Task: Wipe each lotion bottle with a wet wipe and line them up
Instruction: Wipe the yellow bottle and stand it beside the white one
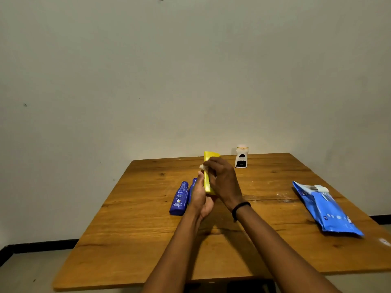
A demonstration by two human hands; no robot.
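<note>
From my remote seat I take the yellow tube [207,185] as my landmark. It stands nearly upright above the middle of the wooden table [148,229], flat crimped end up. I can read no writing on the side facing me.

The left hand [200,197] grips the tube's lower part, fingers curled round it from the left. The right hand [222,178] is wrapped over its upper part, fingers bent. A bit of white wet wipe [202,166] peeks out at the fingertips, pressed against the tube. A black wristband [241,207] circles the right wrist.

Just left of the tube a blue bottle [179,198] lies flat on the table, and I can read "NIVEA" on its round logo. The smaller print below is too blurred. Between it and the tube lies a second blue bottle [193,185], mostly hidden by the left hand.

Behind the tube and to its right a white bottle [241,157] stands upright near the wall. Its dark label is too small to read. Well to the tube's right lies a blue wipes pack [330,212] with its white flap [320,188] raised. Its white lettering is cut off and I cannot read it.
</note>
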